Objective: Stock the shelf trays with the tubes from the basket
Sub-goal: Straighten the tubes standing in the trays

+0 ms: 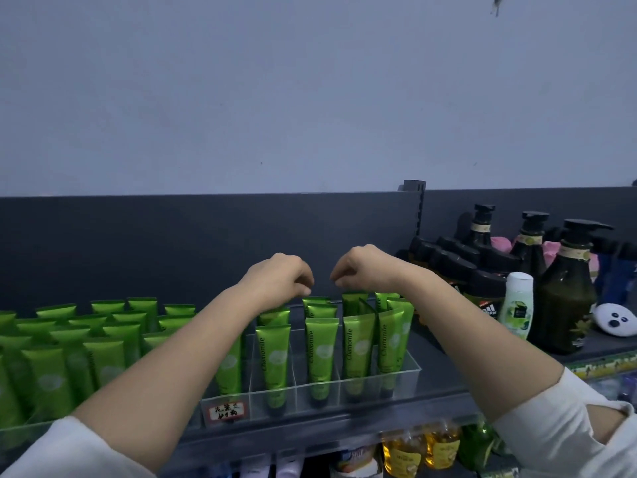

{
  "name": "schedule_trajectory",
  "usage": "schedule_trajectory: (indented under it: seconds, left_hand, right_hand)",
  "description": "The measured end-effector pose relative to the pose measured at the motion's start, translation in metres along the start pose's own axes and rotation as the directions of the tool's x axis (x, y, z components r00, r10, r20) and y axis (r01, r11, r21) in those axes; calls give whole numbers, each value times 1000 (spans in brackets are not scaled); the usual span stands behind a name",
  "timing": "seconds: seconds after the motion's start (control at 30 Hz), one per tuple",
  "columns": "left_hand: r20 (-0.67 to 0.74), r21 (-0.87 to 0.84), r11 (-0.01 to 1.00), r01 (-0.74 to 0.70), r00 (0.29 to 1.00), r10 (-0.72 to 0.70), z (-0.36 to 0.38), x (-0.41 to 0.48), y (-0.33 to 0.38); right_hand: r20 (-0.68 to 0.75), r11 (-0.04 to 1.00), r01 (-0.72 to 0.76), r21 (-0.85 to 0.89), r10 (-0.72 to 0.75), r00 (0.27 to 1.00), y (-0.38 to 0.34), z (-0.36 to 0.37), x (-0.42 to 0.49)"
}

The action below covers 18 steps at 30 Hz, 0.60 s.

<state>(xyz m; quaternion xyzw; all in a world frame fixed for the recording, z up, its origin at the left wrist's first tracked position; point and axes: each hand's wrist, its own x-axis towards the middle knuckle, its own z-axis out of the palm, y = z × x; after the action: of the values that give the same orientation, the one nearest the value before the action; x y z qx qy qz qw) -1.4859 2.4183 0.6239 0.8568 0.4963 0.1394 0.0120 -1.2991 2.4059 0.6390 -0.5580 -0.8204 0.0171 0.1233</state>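
Note:
Green "Chamomile" tubes (320, 353) stand upright in a clear divided tray (400, 374) on the dark shelf. A second clear tray on the left (20, 429) holds several more green tubes (103, 357). My left hand (279, 281) and my right hand (362, 270) hover side by side over the back rows of the divided tray. Their fingers curl downward, with the tips just above the tube tops. I see no tube between the fingers of either hand. The basket is out of view.
A handwritten label (224, 410) sticks to the tray front. Dark pump bottles (565, 298), a white bottle (517, 305) and a small white toy (615, 319) crowd the shelf to the right. Yellow bottles (403, 453) stand on the shelf below. A dark back panel (172, 243) closes the shelf.

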Motion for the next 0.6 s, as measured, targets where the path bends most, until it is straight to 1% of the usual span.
schedule_trajectory:
  seconds: [0.1, 0.2, 0.27, 0.43, 0.53, 0.6]
  left_hand:
    - [-37, -30, 996, -88, 996, 87, 1, -3, 29]
    - [-63, -6, 987, -162, 985, 161, 11, -5, 56]
    - [-71, 18, 983, -184, 980, 184, 19, -3, 70]
    - [-58, 81, 986, -143, 987, 148, 27, 2, 85]
    - [-37, 154, 984, -91, 995, 97, 32, 1, 86]
    - [-41, 188, 981, -51, 997, 60, 36, 1, 89]
  right_hand:
    - [-25, 1000, 11, 13, -11, 1000, 11, -7, -14]
    - [-33, 1000, 5, 21, -4, 999, 26, -11, -30]
    - [-19, 1000, 2, 9, -2, 1000, 37, -11, -40]
    - [7, 1000, 6, -28, -5, 1000, 57, -11, -56]
    - [50, 993, 39, -112, -34, 998, 60, 1, -57]
    - [42, 981, 77, -178, -71, 997, 59, 10, -57]
